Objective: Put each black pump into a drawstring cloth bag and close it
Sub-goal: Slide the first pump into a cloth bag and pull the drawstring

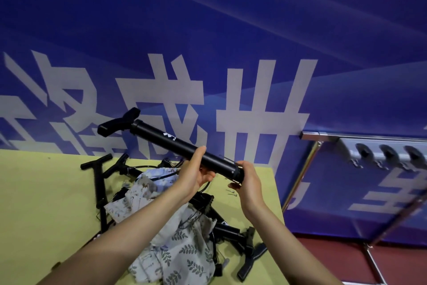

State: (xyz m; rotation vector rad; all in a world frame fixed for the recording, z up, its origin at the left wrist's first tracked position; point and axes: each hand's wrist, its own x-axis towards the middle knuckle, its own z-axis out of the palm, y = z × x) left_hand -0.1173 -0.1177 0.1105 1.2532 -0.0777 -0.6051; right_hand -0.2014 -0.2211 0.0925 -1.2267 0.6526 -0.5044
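Note:
I hold one black pump up in the air over the table, its T-handle pointing up and to the left. My left hand grips the barrel near its middle, thumb on top. My right hand grips the lower end of the barrel. Below them, leaf-print drawstring cloth bags lie crumpled in a heap. Several other black pumps lie on the table around and under the cloth, with thin black hoses among them.
The yellow-green table ends at its right edge close to my right hand. Two small metal needles lie near that edge. A blue banner wall stands behind. A metal rack stands to the right over red floor.

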